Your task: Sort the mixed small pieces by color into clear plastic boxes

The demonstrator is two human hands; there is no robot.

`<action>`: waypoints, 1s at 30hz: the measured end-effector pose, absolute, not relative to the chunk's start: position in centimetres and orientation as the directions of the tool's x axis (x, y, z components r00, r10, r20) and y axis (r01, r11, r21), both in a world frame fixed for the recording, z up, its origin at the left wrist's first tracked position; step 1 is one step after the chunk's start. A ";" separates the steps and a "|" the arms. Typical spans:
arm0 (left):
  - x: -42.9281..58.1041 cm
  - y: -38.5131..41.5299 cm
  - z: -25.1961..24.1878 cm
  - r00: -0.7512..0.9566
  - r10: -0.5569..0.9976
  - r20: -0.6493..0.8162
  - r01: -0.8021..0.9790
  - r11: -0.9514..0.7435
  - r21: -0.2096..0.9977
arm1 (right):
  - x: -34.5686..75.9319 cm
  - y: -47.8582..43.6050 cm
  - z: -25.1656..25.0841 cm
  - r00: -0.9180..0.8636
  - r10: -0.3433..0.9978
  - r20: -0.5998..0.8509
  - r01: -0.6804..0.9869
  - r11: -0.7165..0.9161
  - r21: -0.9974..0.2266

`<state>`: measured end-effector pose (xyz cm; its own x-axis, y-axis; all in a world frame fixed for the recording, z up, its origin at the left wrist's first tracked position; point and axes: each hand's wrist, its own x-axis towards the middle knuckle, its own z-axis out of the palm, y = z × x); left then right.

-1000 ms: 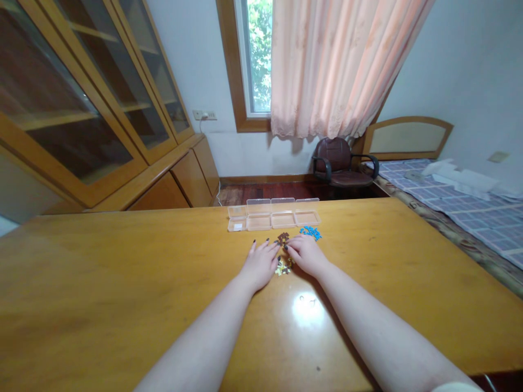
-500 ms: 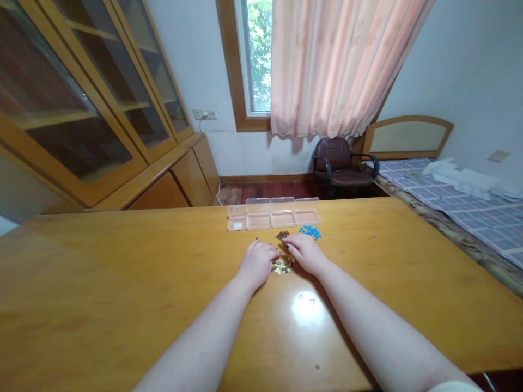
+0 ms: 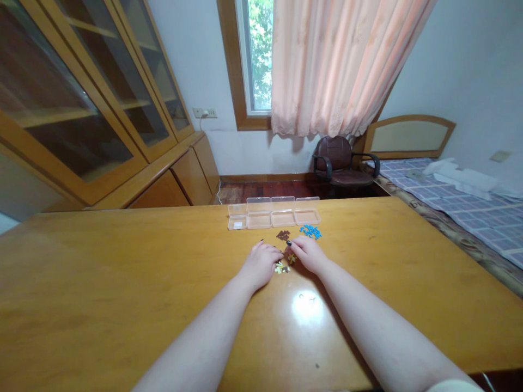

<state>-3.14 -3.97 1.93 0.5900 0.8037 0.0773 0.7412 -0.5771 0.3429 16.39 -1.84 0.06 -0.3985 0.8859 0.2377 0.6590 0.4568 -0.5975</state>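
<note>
Small, flat-looking pieces lie in loose heaps on the glossy yellow-brown wooden tabletop [image 3: 122,272], sorted partly by colour. The bright blue small pieces [image 3: 311,231] make the widest heap, saturated and ragged at the edge, just beyond the knuckles of the bare right hand [image 3: 309,253]. To their left, the dark reddish-brown small pieces [image 3: 283,235] form a tighter, matt clump. Nearer the person, between the hands, the mixed yellow and brown small pieces [image 3: 291,258] lie jumbled together, and beside them the pale yellow small pieces [image 3: 279,268] catch the light, with a little brown at their right edge. Single outlines are too small to make out.

The bare left hand [image 3: 260,265] rests low at the left of the mixed pieces, its dark-nailed fingers loosely bent and slightly apart. On the right hand, one dark-nailed fingertip points in near the brown clump; the rest are mostly hidden. Whether either hand grips a piece, I cannot tell.

Behind the heaps stands a row of four clear plastic hinged boxes [image 3: 271,219], lids raised, the leftmost narrower and holding a small white rectangular slip [image 3: 237,224].
</note>
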 end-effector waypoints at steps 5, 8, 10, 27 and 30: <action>-3.1 -3.9 1.8 0.533 0.840 0.100 0.783 -0.535 0.318 | 16.3 -2.1 0.3 -0.482 0.847 0.226 0.579 0.501 -0.644; -3.2 -3.9 1.8 0.515 0.851 0.100 0.801 -0.520 0.298 | 16.3 -1.9 0.2 -0.451 0.864 0.226 0.615 0.484 -0.622; -3.2 -3.9 1.8 0.498 0.860 0.108 0.810 -0.506 0.294 | 16.3 -1.8 0.1 -0.396 0.889 0.229 0.659 0.449 -0.603; -3.2 -4.1 1.7 0.564 0.808 0.170 0.723 -0.583 0.370 | 16.3 -1.4 -0.3 -0.341 0.901 0.269 0.689 0.434 -0.581; -2.9 -4.4 1.6 0.692 0.700 0.176 0.608 -0.697 0.381 | 16.4 -1.3 -0.4 -0.320 0.902 0.290 0.684 0.431 -0.589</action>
